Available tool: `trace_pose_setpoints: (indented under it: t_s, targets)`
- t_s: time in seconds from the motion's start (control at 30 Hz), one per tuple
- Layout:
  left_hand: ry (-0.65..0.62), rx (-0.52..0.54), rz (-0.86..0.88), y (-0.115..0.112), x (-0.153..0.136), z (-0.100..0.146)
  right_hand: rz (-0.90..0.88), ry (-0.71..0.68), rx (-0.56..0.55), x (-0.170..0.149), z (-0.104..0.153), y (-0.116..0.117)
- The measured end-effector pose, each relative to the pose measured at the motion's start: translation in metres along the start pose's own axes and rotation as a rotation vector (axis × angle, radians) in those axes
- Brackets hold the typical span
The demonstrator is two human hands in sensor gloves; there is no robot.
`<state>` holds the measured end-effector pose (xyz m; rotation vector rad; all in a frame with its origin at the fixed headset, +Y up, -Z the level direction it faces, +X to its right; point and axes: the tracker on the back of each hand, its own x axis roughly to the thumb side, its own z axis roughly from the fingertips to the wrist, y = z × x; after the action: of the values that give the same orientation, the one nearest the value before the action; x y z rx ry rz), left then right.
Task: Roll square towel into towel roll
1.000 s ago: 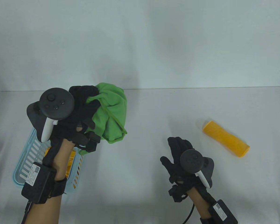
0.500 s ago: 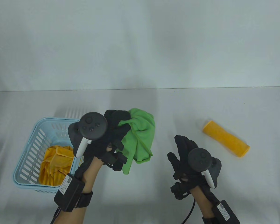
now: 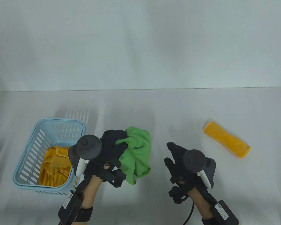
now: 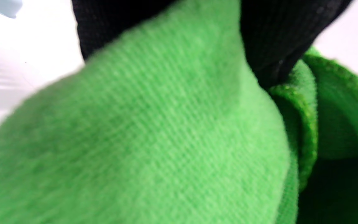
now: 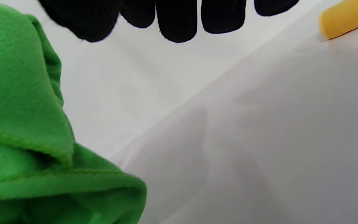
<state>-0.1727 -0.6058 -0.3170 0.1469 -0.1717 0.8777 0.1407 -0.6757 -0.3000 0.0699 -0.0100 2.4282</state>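
Nearest the table's front edge, the left hand [image 3: 109, 152] grips a bunched green towel [image 3: 138, 152], its gloved fingers curled into the cloth's upper left part. The table view does not make clear whether the bundle's bottom touches the white table [image 3: 140, 110]. Just to the right, apart from the towel, the right hand [image 3: 178, 161] hovers with fingers loosely spread, holding nothing. A dark tracker sits on the back of each hand.

Only the left wrist view gives the grip close up: a black fingertip [image 4: 278, 40] presses into a fold beside the towel's stitched hem, and green cloth fills almost all of that view. The right wrist view shows what the table view cannot: 4 relaxed fingertips [image 5: 179, 18] hanging free over bare table, with the towel's folds at that view's left.

Farther left stands a light blue slotted basket [image 3: 37, 140] with crumpled yellow cloth [image 3: 55, 166] inside. Well to the right lies 1 rolled yellow towel [image 3: 227, 138], slanted on the table.
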Motion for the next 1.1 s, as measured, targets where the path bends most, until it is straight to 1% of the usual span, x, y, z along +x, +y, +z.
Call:
trace_pose_setpoints:
  t_s: [0.07, 0.17, 0.27, 0.37, 0.57, 0.7, 0.8, 0.83, 0.9, 1.1]
  targets:
    - [0.005, 0.010, 0.012, 0.002, -0.001, 0.002, 0.003, -0.024, 0.033, 0.004, 0.001, 0.006]
    - [0.009, 0.012, 0.038, 0.003, -0.002, 0.004, 0.029, -0.069, 0.116, 0.012, 0.004, 0.017]
    - [0.001, 0.012, 0.043, 0.003, 0.000, 0.005, 0.036, -0.087, 0.154, 0.018, 0.005, 0.025]
    - [-0.005, 0.001, 0.058, 0.000, 0.001, 0.005, 0.043, -0.091, 0.171, 0.021, 0.005, 0.031]
    - [-0.017, -0.018, 0.047, -0.005, 0.004, 0.005, 0.063, -0.096, 0.164, 0.023, 0.003, 0.039]
    - [-0.016, -0.019, 0.042, -0.007, 0.005, 0.005, 0.084, -0.106, 0.208, 0.024, 0.003, 0.045]
    - [-0.012, -0.022, 0.042, -0.007, 0.005, 0.006, 0.092, -0.100, 0.178, 0.026, 0.004, 0.046]
    - [-0.010, -0.024, 0.042, -0.008, 0.005, 0.005, 0.084, -0.092, 0.155, 0.025, 0.003, 0.046]
    - [-0.007, -0.023, 0.041, -0.008, 0.004, 0.004, 0.061, -0.083, 0.145, 0.023, 0.002, 0.045]
    - [0.005, -0.012, 0.035, -0.005, 0.001, 0.004, -0.042, -0.009, 0.009, 0.014, 0.000, 0.031]
